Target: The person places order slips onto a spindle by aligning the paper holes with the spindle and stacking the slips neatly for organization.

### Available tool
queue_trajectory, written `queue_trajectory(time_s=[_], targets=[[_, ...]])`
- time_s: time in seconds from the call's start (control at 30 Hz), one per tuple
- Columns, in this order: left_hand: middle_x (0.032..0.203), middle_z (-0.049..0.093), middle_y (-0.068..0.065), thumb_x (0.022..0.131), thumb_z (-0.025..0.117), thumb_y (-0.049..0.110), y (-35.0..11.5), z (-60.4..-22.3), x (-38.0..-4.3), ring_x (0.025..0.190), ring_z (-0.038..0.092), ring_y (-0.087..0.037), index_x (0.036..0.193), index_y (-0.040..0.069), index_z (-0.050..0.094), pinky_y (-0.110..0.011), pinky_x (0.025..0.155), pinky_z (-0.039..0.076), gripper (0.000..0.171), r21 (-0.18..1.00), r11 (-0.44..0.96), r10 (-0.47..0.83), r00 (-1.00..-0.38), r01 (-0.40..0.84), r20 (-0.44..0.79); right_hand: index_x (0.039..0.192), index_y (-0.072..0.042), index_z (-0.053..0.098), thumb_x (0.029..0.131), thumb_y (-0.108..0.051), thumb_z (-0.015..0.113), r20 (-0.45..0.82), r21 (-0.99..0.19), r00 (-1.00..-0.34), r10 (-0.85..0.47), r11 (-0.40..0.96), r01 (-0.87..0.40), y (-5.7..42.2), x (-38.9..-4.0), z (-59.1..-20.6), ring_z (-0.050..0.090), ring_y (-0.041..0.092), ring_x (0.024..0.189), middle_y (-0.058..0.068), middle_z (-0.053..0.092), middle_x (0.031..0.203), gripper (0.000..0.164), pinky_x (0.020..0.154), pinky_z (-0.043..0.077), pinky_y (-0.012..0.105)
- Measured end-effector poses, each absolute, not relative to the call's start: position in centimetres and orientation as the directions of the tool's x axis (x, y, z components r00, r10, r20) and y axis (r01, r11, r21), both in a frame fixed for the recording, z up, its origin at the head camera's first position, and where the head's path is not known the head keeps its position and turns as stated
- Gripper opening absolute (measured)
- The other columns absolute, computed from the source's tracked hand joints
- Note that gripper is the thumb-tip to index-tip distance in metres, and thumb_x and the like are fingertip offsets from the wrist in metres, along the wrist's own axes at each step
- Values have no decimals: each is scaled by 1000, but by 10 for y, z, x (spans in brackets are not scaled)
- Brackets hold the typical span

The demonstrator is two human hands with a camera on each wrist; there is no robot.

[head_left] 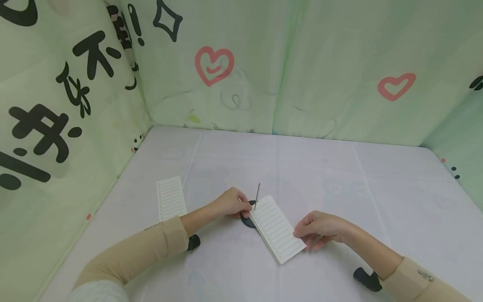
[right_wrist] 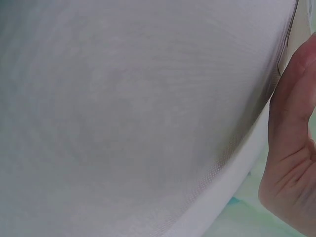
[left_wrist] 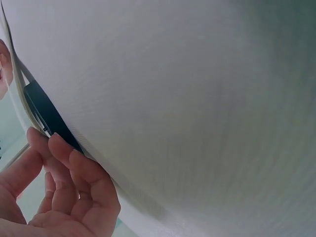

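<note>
A thin stack of white lined paper slips (head_left: 279,230) lies slantwise at the middle, its upper corner at an upright metal spike (head_left: 258,195). The spike's round black base (head_left: 247,221) is partly covered by the slips and my fingers. My left hand (head_left: 232,202) pinches the slips' upper left corner, right beside the spike. In the left wrist view, its fingertips (left_wrist: 61,148) meet the paper edge close by the black base (left_wrist: 49,111). My right hand (head_left: 320,228) holds the slips' lower right edge, thumb on top. The right wrist view shows only part of that hand (right_wrist: 296,133).
Another white lined slip or pile (head_left: 171,197) lies on the left of the white-covered table (head_left: 320,167), partly behind my left forearm. Black wrist-camera parts (head_left: 367,280) show beside the sleeves. A pale green printed curtain (head_left: 320,63) encloses the table's back and sides.
</note>
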State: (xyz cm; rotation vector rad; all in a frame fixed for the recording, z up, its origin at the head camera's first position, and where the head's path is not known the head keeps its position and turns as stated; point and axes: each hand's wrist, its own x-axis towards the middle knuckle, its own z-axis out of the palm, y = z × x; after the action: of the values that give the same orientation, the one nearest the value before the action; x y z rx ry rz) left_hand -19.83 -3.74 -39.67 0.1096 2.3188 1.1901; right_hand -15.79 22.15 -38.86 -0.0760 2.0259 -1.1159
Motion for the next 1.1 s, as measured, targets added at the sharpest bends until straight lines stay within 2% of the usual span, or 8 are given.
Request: queue_trajectory(time_s=[0.33, 0.97, 1.1], targets=[[54, 60, 0, 82, 65, 11, -36, -400, -198, 50, 48, -10, 71, 4, 65, -18, 45, 38, 13, 751, 649, 294, -872, -118, -392, 87, -2, 66, 82, -21, 66, -615, -724, -685, -390, 624, 295, 220, -156, -393, 58, 7, 52, -1, 59, 62, 20, 45, 47, 17], [53, 58, 1, 82, 64, 11, -39, -401, -196, 49, 46, -10, 68, 4, 65, -18, 44, 34, 15, 775, 627, 338, -870, -76, -359, 90, 0, 67, 83, -21, 65, -612, -747, -677, -409, 580, 324, 224, -157, -392, 63, 11, 56, 0, 58, 62, 22, 47, 48, 18], [55, 59, 0, 82, 64, 11, -42, -400, -196, 51, 49, -10, 71, 4, 66, -18, 46, 37, 13, 778, 623, 337, -871, -80, -359, 90, 0, 66, 83, -20, 64, -606, -754, -677, -417, 572, 323, 224, -157, -391, 63, 11, 57, 0, 59, 63, 22, 47, 49, 18]])
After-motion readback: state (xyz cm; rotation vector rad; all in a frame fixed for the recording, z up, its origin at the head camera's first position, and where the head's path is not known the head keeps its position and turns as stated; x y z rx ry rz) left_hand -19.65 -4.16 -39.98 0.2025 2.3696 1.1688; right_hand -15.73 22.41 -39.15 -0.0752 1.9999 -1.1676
